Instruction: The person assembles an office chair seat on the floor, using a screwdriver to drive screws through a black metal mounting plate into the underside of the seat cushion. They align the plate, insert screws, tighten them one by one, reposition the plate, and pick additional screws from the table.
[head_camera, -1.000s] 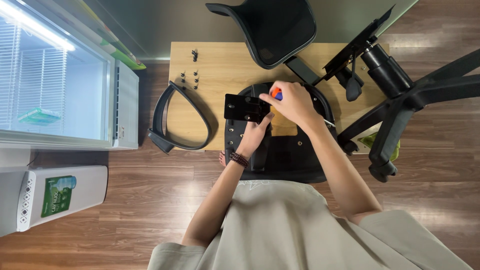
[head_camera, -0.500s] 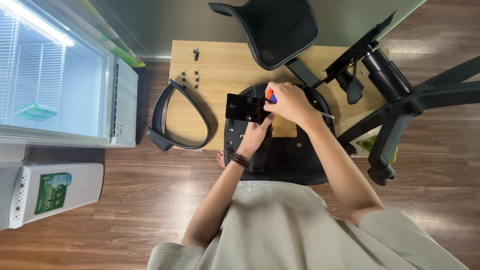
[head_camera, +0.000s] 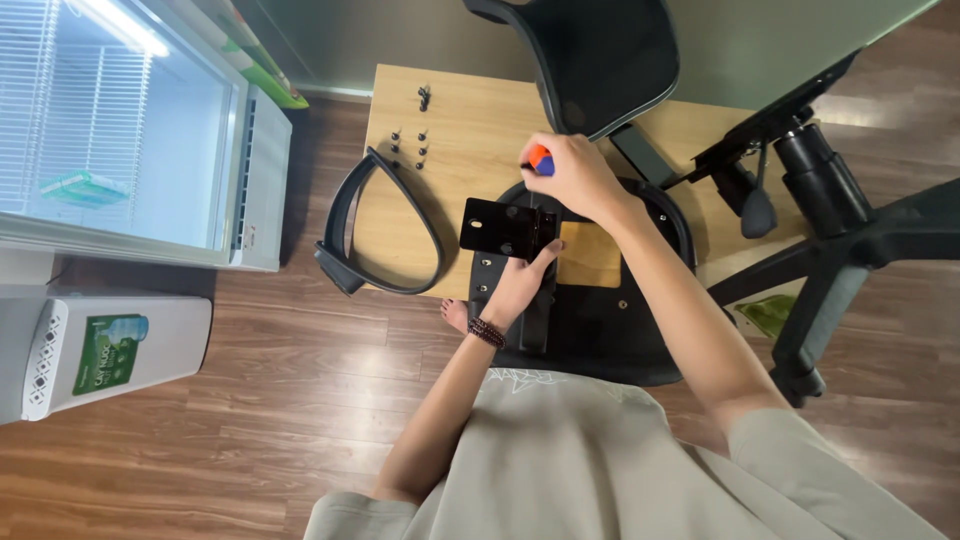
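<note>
Fingers (head_camera: 575, 165) of the right hand (head_camera: 580, 180) wrap the orange-handled screwdriver (head_camera: 539, 160), now lifted toward the desk's (head_camera: 470, 110) far edge. Left hand (head_camera: 520, 285) still pinches the black bracket (head_camera: 505, 228) over the seat base (head_camera: 640, 330).

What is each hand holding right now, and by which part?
The right hand grips a screwdriver by its orange and blue handle. The left hand steadies a black metal bracket from its lower edge, over the upturned chair seat.
</note>
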